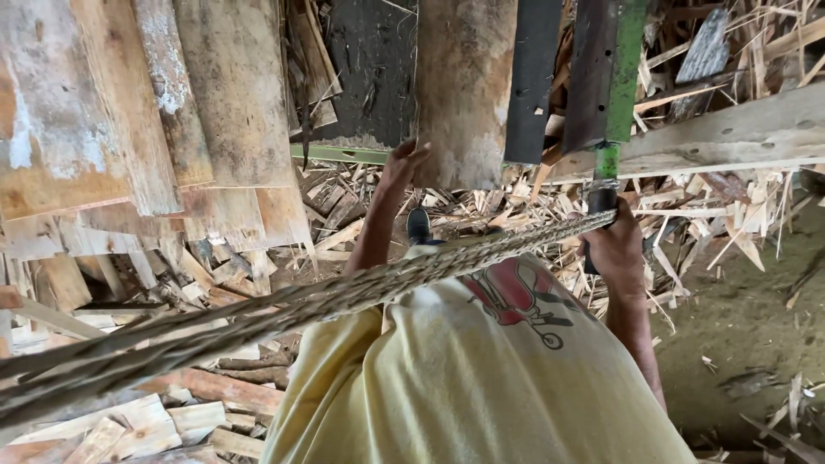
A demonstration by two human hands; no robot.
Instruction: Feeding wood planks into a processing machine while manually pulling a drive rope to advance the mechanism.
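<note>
Left hand [402, 167], fingers spread, steadies the wooden slab [464, 86] at twelve o'clock; right hand [612, 245], fingers wrapped round the machete handle [604, 185], at two o'clock. Chopping step; next stroke needs aim clear of fingers.

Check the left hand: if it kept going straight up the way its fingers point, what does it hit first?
The left hand already touches the lower edge of the weathered pale wooden plank it points at, so that plank comes first. Depth is unclear.

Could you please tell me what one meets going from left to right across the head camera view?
Stacked wooden planks → left hand → upright wooden slab → green-handled blade gripped by right hand → dirt ground.
</note>
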